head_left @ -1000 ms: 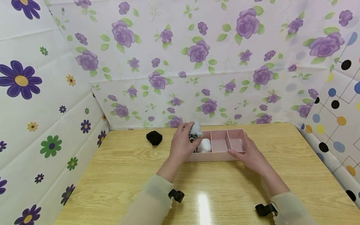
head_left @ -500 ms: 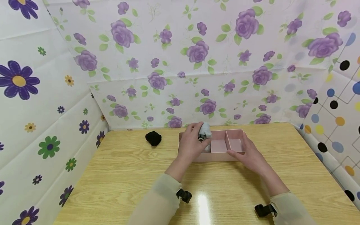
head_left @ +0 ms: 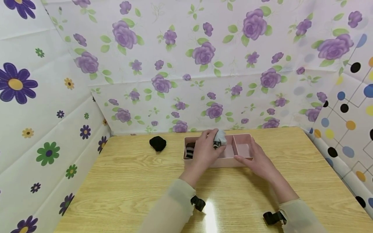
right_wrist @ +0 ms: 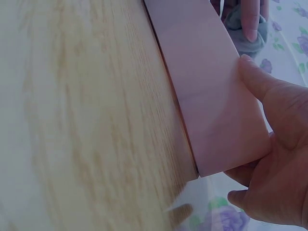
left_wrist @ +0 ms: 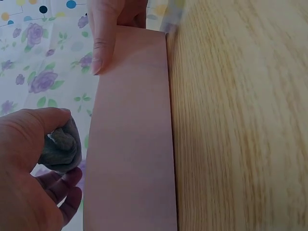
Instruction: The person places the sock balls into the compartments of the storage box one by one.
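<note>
My left hand [head_left: 205, 150] pinches a rolled-up light grey sock [head_left: 220, 137] with a dark striped part. It is over the middle of a pink divided box [head_left: 222, 162]; the left wrist view shows the grey sock [left_wrist: 66, 147] between thumb and fingers, above the box's long side [left_wrist: 132, 130]. My right hand [head_left: 260, 160] grips the box's right end, thumb on the near rim and fingers round the end wall, as the right wrist view shows. A dark striped rolled sock [head_left: 190, 150] sits in the leftmost compartment. My left hand hides the compartment beside it.
A black balled-up cloth item [head_left: 157, 143] lies on the wooden table [head_left: 131, 181], left of the box. The rightmost compartment [head_left: 243, 150] shows its bare pink floor. Behind the table stands a flowered cloth backdrop [head_left: 175, 106], with patterned cloth on both sides.
My left hand has moved right along the box with the grey sock, uncovering the striped sock at the left end and covering the white one. My right hand keeps its place on the box.
</note>
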